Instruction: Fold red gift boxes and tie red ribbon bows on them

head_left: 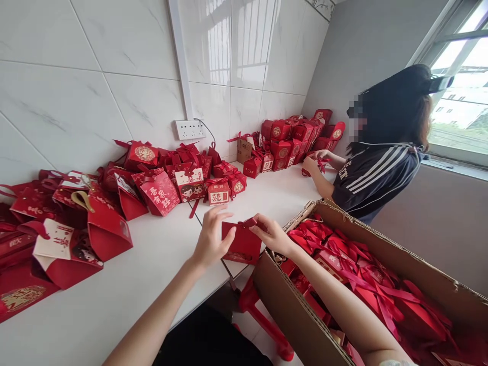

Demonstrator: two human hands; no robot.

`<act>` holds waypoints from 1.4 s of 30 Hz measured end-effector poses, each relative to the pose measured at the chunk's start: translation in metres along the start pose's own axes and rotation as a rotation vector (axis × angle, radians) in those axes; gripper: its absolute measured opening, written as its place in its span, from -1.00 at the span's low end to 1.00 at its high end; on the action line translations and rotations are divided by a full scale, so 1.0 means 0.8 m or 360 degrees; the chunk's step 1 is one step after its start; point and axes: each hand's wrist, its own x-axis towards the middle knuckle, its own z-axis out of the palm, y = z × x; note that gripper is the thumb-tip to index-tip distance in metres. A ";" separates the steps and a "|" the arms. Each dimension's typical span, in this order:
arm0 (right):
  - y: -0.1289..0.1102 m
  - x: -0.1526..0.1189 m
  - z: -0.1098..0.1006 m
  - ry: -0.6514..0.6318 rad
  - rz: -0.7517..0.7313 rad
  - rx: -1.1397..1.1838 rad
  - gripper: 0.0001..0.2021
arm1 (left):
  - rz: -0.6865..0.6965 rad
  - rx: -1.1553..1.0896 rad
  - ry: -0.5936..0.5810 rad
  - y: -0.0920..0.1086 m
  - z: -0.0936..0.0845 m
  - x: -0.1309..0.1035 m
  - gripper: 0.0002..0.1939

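A red gift box (242,245) stands at the near edge of the white table (152,290), a ribbon bow (247,222) at its top. On the left side of the box is my left hand (214,236), its fingers apart and the thumb at the box's edge. My right hand (271,234) pinches the ribbon at the top right corner. Just behind the box sits a small red box (218,191) with a pale front panel, and beside it a box with a cartoon couple (189,183).
Piled red boxes (156,195) line the wall on the left, with more stacked boxes (282,145) at the back. An open cardboard carton (290,305) of ribboned boxes stands at the right, near a red stool (263,320). A person (377,168) handles a red item beyond.
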 end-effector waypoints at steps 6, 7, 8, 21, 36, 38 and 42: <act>-0.002 0.012 0.011 0.0277 -0.0086 -0.0267 -0.84 | -0.0169 -0.0273 -0.0402 -0.018 0.006 0.026 -0.88; -0.001 0.012 0.013 0.0321 -0.0077 -0.0281 -0.85 | -0.0184 -0.0286 -0.0383 -0.019 0.011 0.024 -0.91; 0.000 0.012 0.015 0.0360 -0.0071 -0.0291 -0.86 | -0.0182 -0.0289 -0.0361 -0.019 0.015 0.023 -0.93; 0.011 0.017 0.023 0.0603 -0.0149 -0.0283 -0.88 | 0.0129 -0.0301 -0.0142 -0.017 0.035 0.016 -0.83; 0.029 -0.002 0.017 0.0555 -0.0809 -0.0874 -0.88 | 0.0224 -0.0228 -0.0203 -0.019 0.034 0.013 -0.54; 0.029 -0.001 0.016 0.0545 -0.0822 -0.0880 -0.88 | 0.0219 -0.0230 -0.0208 -0.020 0.035 0.014 -0.54; 0.030 0.000 0.016 0.0544 -0.0852 -0.0858 -0.88 | 0.0177 -0.0231 -0.0212 -0.021 0.036 0.015 -0.57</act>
